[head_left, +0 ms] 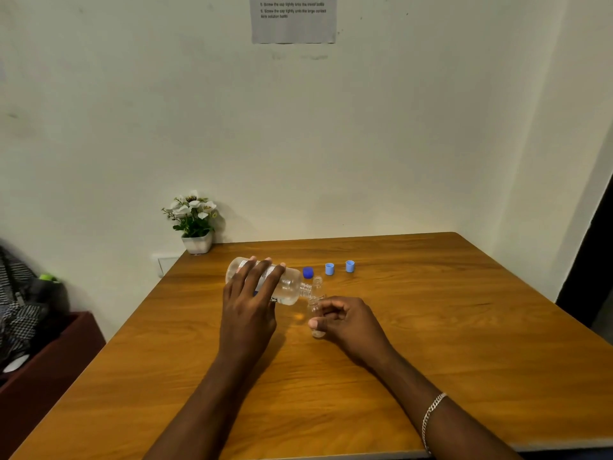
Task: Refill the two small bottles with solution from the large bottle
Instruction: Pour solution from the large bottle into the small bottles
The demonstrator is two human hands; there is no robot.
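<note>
The left hand [248, 293] curls its fingers [263, 273] round the large bottle [289, 288], tipped nearly flat so its neck meets the mouth of a small bottle [315, 315], which the right hand [346, 318] pinches upright on the bench [464, 327] to steady it; the second small bottle [317, 282] stands just behind.

Pale off-white plaster wall [398, 127], scuffed in places, meeting a second wall at a corner on the right; one grey printed sheet [293, 24] fixed high at centre, its text too small to read in full. Wooden table [464, 327], orange-brown grain, evenly lit, pushed against the wall; at its far left corner a potted plant [194, 220] with white flowers in a white pot, and a white wall plate [167, 260] just beside that corner. Left of the table, a dark red-brown cabinet [49, 360] heaped with checked cloth [20, 293]; far right, a dark opening [593, 260].
</note>
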